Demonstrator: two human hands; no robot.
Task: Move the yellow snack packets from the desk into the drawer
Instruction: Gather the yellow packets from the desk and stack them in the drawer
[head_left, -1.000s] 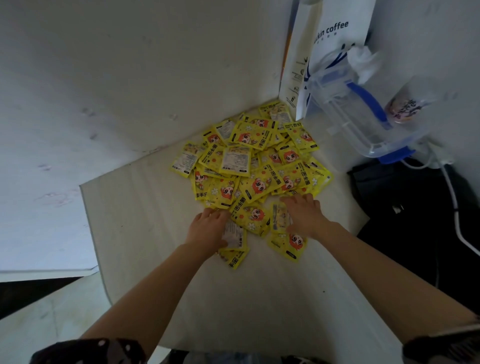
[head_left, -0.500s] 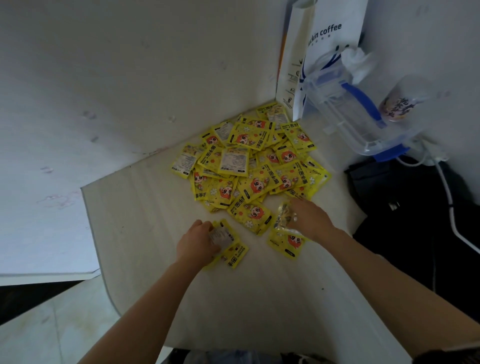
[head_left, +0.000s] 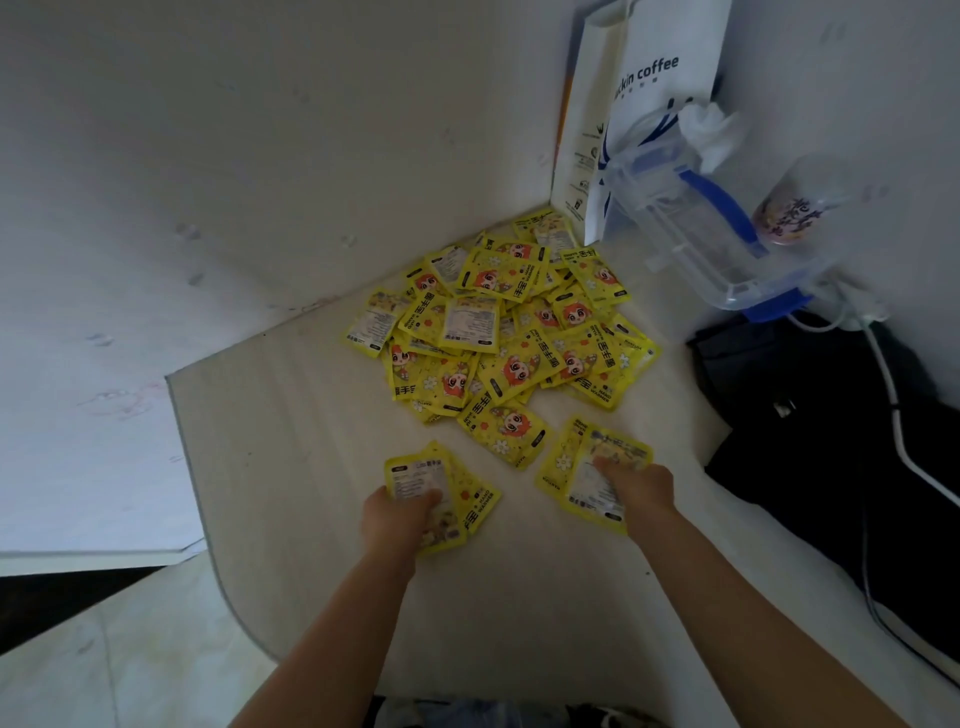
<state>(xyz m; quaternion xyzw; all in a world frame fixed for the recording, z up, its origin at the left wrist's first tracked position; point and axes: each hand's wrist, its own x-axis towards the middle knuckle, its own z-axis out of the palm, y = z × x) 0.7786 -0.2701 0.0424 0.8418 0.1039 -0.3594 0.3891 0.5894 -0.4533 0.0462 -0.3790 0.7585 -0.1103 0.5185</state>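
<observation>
The desk (head_left: 322, 519) runs pale and bare along its near edge, while the big heap of yellow snack packets (head_left: 498, 332) sits pushed toward the far corner, just short of the white coffee bag (head_left: 644, 104) and the clear lidded box (head_left: 711, 244) against the wall. A second ago both hands were pressed flat into the heap's near fringe; now they have drawn back toward the near edge, each with a catch. The left hand (head_left: 397, 517) is curled shut around a small fan of packets (head_left: 441, 493), thumb on top. The right hand (head_left: 636, 486) is pinched closed on another couple (head_left: 587, 467), clear of the pile. No drawer is in sight, so I'd guess the carry comes next, and with most of the heap untouched, the job has barely begun.
</observation>
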